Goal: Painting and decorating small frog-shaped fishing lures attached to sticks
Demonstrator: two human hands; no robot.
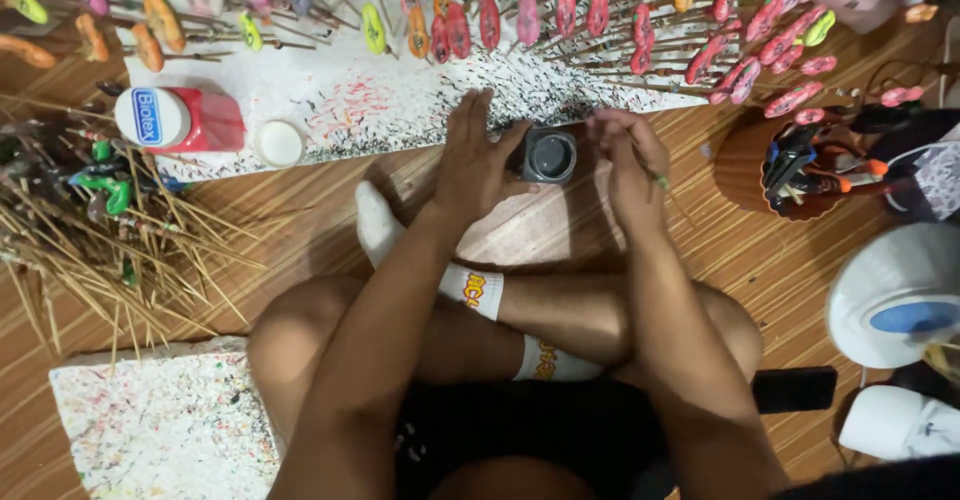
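A person sits cross-legged on the wooden floor [300, 210]. The left hand [475, 165] is spread around a small dark jar [549, 156], likely to keep it from tipping. The jar stands on the floor, just by the white board [400, 100]. The right hand [625, 160] is pinching a thin stick [655, 175] beside the jar. Painted sticks [560, 10] stand in the board, perhaps to dry.

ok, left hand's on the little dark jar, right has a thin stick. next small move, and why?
Probably dip the stick tip into the jar. The left hand steadies the jar from its side, its mouth looks open, and the right hand holds the stick right beside it, with painted pieces standing on sticks just beyond.
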